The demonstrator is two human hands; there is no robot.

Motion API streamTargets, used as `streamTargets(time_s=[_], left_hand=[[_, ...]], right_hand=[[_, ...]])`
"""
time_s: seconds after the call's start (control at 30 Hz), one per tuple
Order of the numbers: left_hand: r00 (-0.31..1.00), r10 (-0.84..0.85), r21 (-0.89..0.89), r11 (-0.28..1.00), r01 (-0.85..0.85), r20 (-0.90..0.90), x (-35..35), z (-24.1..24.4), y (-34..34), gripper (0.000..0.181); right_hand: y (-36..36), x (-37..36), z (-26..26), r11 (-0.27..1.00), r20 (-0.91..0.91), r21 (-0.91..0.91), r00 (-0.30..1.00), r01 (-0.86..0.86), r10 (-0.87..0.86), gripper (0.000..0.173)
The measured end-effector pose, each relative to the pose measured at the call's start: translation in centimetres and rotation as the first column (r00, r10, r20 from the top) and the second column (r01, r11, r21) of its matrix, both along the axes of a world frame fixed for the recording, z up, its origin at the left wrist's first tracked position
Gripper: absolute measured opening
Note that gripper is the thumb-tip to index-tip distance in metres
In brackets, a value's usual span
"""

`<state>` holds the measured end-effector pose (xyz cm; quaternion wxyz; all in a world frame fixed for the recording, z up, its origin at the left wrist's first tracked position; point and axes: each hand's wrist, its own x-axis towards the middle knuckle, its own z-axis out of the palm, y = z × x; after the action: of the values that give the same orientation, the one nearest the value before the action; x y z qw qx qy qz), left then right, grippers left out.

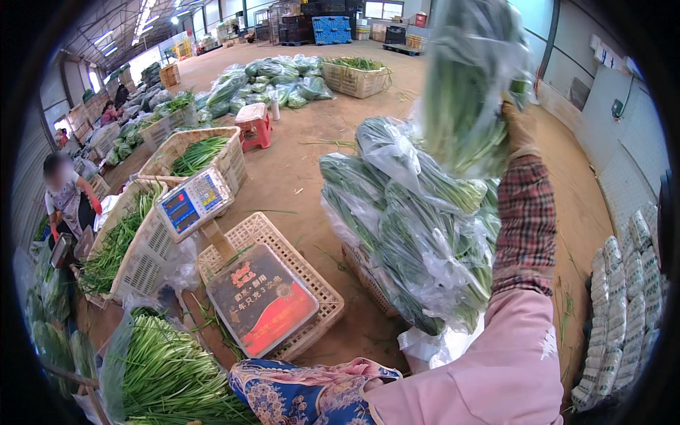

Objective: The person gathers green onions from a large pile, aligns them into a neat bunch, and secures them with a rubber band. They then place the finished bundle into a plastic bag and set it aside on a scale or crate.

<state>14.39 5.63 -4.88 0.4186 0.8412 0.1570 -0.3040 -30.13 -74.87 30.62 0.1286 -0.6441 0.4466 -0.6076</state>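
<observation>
My right hand (pixel 520 126), in a tan work glove, grips the side of a clear plastic bag of long green vegetables (pixel 467 101). The bag hangs raised and blurred by motion above a pile of similar bagged greens (pixel 419 223). That pile rests on a plastic crate (pixel 372 279). My left hand is out of view. Before me, the flat pan of a digital scale (pixel 263 300) lies on an upturned beige crate (pixel 324 297). Its display head (pixel 194 202) stands on a post behind the pan. Loose cut green stalks (pixel 164 366) fill an opened plastic bag at lower left.
Beige crates of greens (pixel 141 239) (pixel 196 154) stand left of the scale. A red stool (pixel 255 125) and heaped bagged greens (pixel 271 79) are farther back. At left a co-worker (pixel 69 196) wears red gloves. Wrapped packs (pixel 619 303) are stacked along the right.
</observation>
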Motion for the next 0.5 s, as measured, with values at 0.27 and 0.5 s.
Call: streamTargets(time_s=[0.27,0.5], left_hand=[[0.753,-0.657,0.481,0.648,0.59,-0.039,1.1,-3.8,7.7,0.033],[0.982,0.075,0.239,0.971,-0.032,-0.173,-2.0,1.2,3.2,0.04]], right_hand=[[-8.9,-8.4,-16.2,0.663,-0.83,0.275,0.52,0.696,-0.202,0.05],[-10.3,-9.7,-16.5,0.709,-0.929,0.18,0.355,0.682,-0.106,0.029]])
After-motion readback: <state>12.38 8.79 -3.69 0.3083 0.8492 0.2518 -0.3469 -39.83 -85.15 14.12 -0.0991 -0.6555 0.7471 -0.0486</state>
